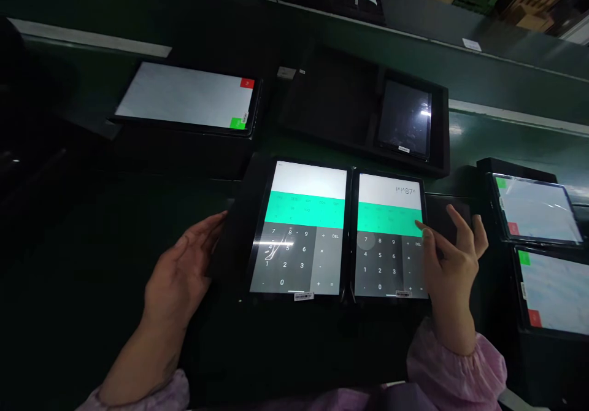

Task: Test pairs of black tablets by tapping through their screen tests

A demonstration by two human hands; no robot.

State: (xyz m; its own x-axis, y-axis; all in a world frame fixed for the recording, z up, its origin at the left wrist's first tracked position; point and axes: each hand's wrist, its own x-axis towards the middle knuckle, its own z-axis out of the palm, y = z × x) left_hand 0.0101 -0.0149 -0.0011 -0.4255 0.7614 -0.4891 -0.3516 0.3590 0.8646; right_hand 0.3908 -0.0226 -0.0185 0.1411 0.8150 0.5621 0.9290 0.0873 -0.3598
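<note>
Two tablets stand side by side in front of me, both showing a calculator with a white display, a green band and a grey keypad. My left hand (pixel 181 273) rests open against the black edge of the left tablet (pixel 294 245). My right hand (pixel 448 257) lies over the right side of the right tablet (pixel 389 239), its index fingertip on the screen near the green band. The fingers of that hand are spread and hold nothing. The right tablet's display shows a short string of characters, too small to read with certainty.
A dark green belt runs behind the tablets. On it or beside it lie a lit tablet (pixel 186 95) with red and green corners and a dark-screened tablet (pixel 405 119) in a black case. Two more lit tablets (pixel 536 208) (pixel 554 291) stand at the right.
</note>
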